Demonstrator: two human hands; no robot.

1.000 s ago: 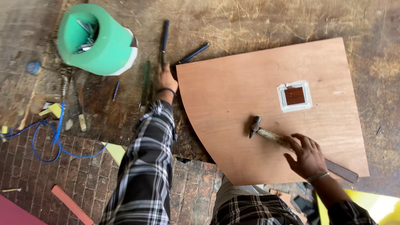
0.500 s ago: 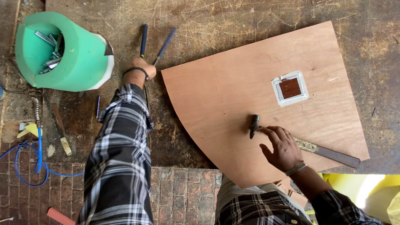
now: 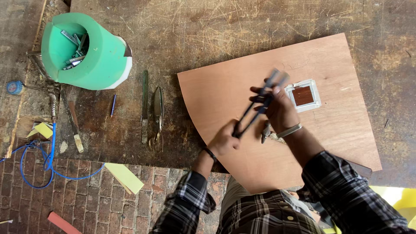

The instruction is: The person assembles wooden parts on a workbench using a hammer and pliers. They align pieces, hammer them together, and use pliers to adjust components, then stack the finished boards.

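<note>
Holding a pair of dark metal dividers (image 3: 258,104) up over the plywood panel (image 3: 329,130), both hands are busy at once. The left hand (image 3: 224,141) is closed around the lower ends of the two legs, down near the panel's curved edge. The right hand (image 3: 279,108) is wrapped round the legs higher up, fingers folded over the metal, with a metal bangle on that wrist. The tool runs on a slant between the two grips, low at the left hand and rising up and to the right, its top end sticking out past the right hand and blurred, so the joint cannot be made out. Whether the dividers touch the wood cannot be told; they look lifted clear of it.

Just beside the right hand, on the panel, lies a small white-framed square with a brown middle (image 3: 303,95). Under the right wrist a hammer (image 3: 265,132) rests on the wood, mostly hidden by the arm.

Off the panel, on the scratched workbench (image 3: 195,39), a long flat file (image 3: 144,106) and a pair of scissors (image 3: 157,115) lie side by side. Further left stands a green tub (image 3: 93,56) with metal bits inside, and blue wire (image 3: 43,160) loops near the bench's edge.
</note>
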